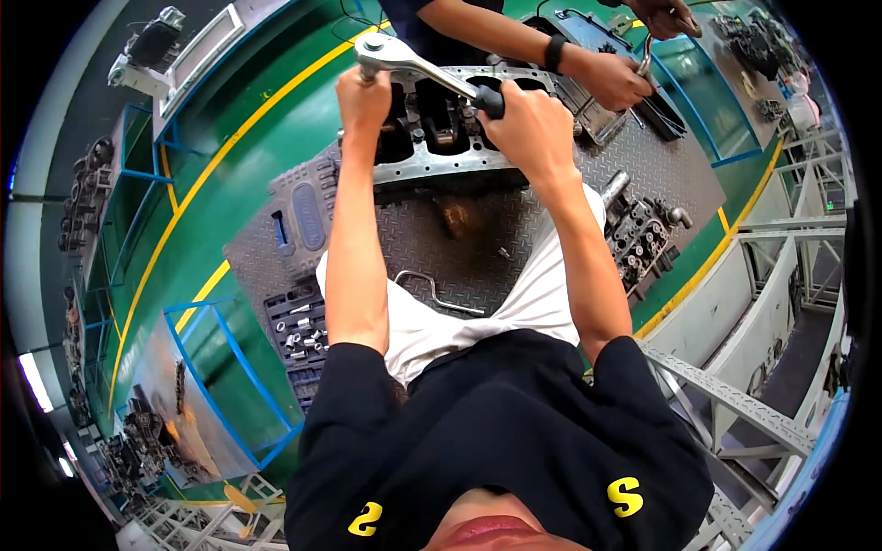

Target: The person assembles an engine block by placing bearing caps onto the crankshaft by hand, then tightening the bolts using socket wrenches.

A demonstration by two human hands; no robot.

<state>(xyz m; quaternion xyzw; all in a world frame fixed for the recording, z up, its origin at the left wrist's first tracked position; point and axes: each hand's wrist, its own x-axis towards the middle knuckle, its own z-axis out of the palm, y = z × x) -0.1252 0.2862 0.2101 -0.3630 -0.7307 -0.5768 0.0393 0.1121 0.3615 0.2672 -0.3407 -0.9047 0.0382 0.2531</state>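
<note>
A large ratchet wrench (418,64), chrome with a black grip, lies across above the engine block (441,167). My right hand (535,130) is closed around the end of its black handle. Just below the round ratchet head, my left hand (365,103) is closed on the part under the head; its fingers hide that part. The block's top face shows round openings and bolt holes, with dark crank parts inside. Whether the wrench sits on a bolt is hidden by my left hand. Across the block, a co-worker's hand (617,81) holds a bent metal handle tool (646,55).
The block rests on a checkered steel tabletop (367,241). On the left lie a case lid (308,216) and a socket set (299,331). A bent metal bar (441,296) lies near me. A cylinder head (643,243) and a metal tray (602,124) are on the right.
</note>
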